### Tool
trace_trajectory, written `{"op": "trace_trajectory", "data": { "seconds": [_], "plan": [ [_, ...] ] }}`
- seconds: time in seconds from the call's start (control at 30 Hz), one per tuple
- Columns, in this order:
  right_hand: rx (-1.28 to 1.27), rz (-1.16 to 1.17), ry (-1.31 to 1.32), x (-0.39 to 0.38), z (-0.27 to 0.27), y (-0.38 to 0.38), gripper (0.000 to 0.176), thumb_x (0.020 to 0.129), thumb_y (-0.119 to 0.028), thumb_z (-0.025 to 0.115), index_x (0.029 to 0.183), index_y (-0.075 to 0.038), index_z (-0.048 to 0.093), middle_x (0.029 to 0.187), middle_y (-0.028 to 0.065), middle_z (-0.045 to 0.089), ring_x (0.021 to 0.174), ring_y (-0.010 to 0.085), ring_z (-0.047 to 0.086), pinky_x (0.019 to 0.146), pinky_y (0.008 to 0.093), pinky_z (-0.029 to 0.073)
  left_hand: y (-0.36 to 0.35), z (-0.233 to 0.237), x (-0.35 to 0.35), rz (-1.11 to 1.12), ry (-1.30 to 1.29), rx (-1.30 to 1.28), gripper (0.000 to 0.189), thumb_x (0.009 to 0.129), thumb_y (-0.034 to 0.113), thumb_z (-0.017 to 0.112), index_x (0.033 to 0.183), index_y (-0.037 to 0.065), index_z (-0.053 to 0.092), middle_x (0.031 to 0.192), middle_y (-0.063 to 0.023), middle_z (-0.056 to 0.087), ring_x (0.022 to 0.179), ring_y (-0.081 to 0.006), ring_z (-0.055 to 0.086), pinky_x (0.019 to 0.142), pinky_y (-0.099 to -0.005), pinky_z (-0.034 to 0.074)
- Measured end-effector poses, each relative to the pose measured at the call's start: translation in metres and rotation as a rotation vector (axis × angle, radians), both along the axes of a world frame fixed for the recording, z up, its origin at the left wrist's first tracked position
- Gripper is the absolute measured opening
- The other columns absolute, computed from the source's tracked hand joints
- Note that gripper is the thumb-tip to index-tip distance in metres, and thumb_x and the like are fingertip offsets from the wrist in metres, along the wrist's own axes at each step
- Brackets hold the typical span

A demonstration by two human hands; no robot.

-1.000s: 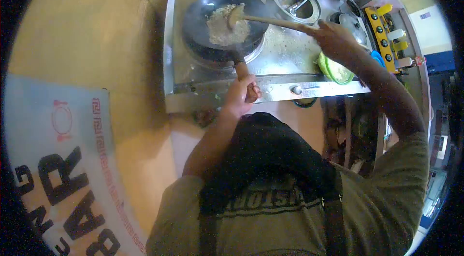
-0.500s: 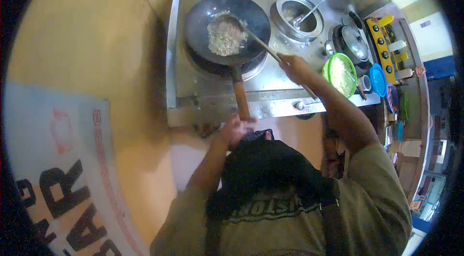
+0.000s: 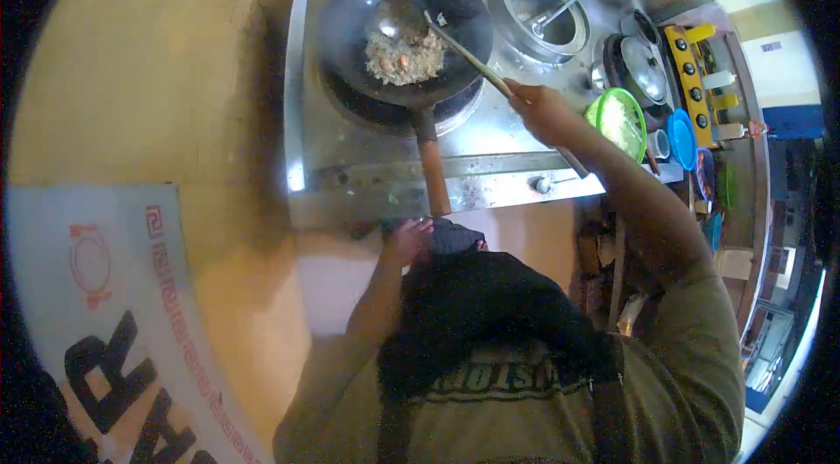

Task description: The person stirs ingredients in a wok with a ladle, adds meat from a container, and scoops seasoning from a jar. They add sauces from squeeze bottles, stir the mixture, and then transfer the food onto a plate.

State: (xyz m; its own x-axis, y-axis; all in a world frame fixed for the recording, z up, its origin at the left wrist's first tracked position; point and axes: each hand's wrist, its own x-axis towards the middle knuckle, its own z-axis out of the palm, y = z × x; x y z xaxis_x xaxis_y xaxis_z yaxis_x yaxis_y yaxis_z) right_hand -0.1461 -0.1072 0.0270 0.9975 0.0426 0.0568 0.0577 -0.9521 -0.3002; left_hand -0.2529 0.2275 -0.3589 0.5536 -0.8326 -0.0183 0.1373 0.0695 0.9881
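Observation:
A dark wok point(image 3: 350, 44) sits on the burner at the upper left of the stove, its wooden handle point(image 3: 431, 171) pointing toward me. Browned, crumbly food point(image 3: 398, 61) lies in its middle. My right hand point(image 3: 547, 112) is closed around the long shaft of a ladle point(image 3: 481, 66), whose bowl rests in the wok at the food's far side. My left hand point(image 3: 409, 239) is below the end of the wok handle, apart from it, at a dark cloth point(image 3: 453, 238) near the apron. Its fingers are partly hidden, so its grip is unclear.
Right of the wok is a round metal pot point(image 3: 505, 17) with a ladle in it. Farther right are a green basket point(image 3: 643, 127) of pale shredded food, a lidded pot point(image 3: 643, 70), a blue bowl point(image 3: 682, 140) and squeeze bottles. A printed banner point(image 3: 52, 245) hangs at left.
My left hand has moved down from the wok handle's end to the dark cloth. The ladle's bowl has shifted to the food's far side. The view has tilted slightly.

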Motion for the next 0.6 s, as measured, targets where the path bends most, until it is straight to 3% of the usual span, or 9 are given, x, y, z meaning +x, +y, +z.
{"op": "trace_trajectory", "data": {
  "seconds": [0.03,0.13,0.17,0.2,0.27,0.3,0.37,0.5,0.6],
  "plan": [
    [0.511,-0.445,0.513,-0.008,0.075,0.042,0.039,0.092,-0.024,0.042,0.129,-0.014,0.044,0.056,0.0032,0.044,0.04,0.0089,0.043,0.037,0.0236,0.038,0.003,0.016,0.0,-0.031,0.121,-0.061,0.045,0.094,0.039,0.028,0.127,0.009,0.034,0.132,-0.0158,0.04,0.116,-0.0323,0.043,0.092,-0.0495,0.037],
    [0.548,-0.517,0.742,-0.028,0.109,0.047,0.039,0.092,-0.023,0.043,0.13,-0.013,0.043,0.054,0.0005,0.041,0.04,0.0067,0.04,0.037,0.0225,0.037,-0.001,0.024,-0.002,-0.041,0.486,-0.149,0.043,0.094,0.037,0.026,0.127,0.011,0.033,0.135,-0.0126,0.038,0.12,-0.0298,0.039,0.094,-0.0494,0.034],
    [0.366,-0.429,0.663,-0.038,0.08,0.035,0.04,0.092,-0.024,0.043,0.13,-0.011,0.042,0.056,0.0068,0.049,0.04,0.0157,0.048,0.039,0.0291,0.041,-0.002,0.023,-0.002,-0.026,0.722,-0.168,0.04,0.094,0.036,0.027,0.126,0.012,0.034,0.135,-0.011,0.037,0.122,-0.0282,0.037,0.095,-0.0493,0.032],
    [0.367,-0.435,0.662,-0.042,0.047,0.023,0.04,0.092,-0.024,0.043,0.13,-0.011,0.042,0.056,0.0068,0.049,0.04,0.0157,0.048,0.039,0.0291,0.041,-0.003,0.023,-0.001,-0.012,0.955,-0.185,0.038,0.094,0.034,0.029,0.125,0.013,0.035,0.136,-0.0094,0.037,0.123,-0.0266,0.035,0.096,-0.0492,0.031],
    [-0.01,-0.103,0.145,-0.037,0.001,0.0,0.04,0.088,-0.018,0.043,0.127,-0.009,0.04,0.066,0.0197,0.06,0.052,0.0334,0.058,0.05,0.0464,0.047,-0.01,0.02,0.004,0.025,1.416,-0.224,0.034,0.094,0.031,0.031,0.123,0.015,0.036,0.137,-0.0063,0.035,0.126,-0.0233,0.032,0.098,-0.0491,0.028],
    [-0.132,-0.23,0.342,-0.017,0.021,0.014,0.038,0.087,-0.016,0.043,0.123,-0.007,0.041,0.071,0.0231,0.06,0.058,0.0394,0.058,0.052,0.0511,0.045,-0.012,0.023,0.004,0.025,1.42,-0.224,0.034,0.094,0.031,0.031,0.123,0.015,0.036,0.137,-0.0063,0.035,0.126,-0.0233,0.032,0.098,-0.0491,0.028],
    [-0.146,-0.214,0.33,0.007,0.019,0.02,0.04,0.088,-0.016,0.041,0.126,-0.007,0.036,0.069,0.0235,0.059,0.06,0.0381,0.059,0.052,0.0498,0.045,-0.012,0.033,0.006,0.168,1.572,-0.091,0.031,0.094,0.032,0.032,0.121,0.017,0.037,0.135,-0.0078,0.038,0.121,-0.0239,0.038,0.092,-0.0508,0.034],
    [-0.364,-0.076,0.433,-0.014,0.055,0.039,0.051,0.085,-0.012,0.042,0.134,-0.01,0.026,0.067,0.021,0.059,0.059,0.0351,0.06,0.05,0.0474,0.046,-0.007,0.015,0.006,0.106,1.528,-0.141,0.029,0.095,0.033,0.033,0.119,0.018,0.037,0.133,-0.0075,0.04,0.118,-0.0241,0.042,0.088,-0.0523,0.037],
    [-0.56,-0.022,0.525,-0.031,0.069,0.035,0.057,0.083,-0.011,0.044,0.136,-0.01,0.023,0.066,0.017,0.06,0.057,0.0325,0.061,0.047,0.0465,0.048,-0.006,0.02,0.009,0.096,1.512,-0.013,0.038,0.094,0.035,0.033,0.12,0.009,0.041,0.128,-0.0076,0.047,0.113,-0.0284,0.046,0.085,-0.0541,0.041]
  ]
}}
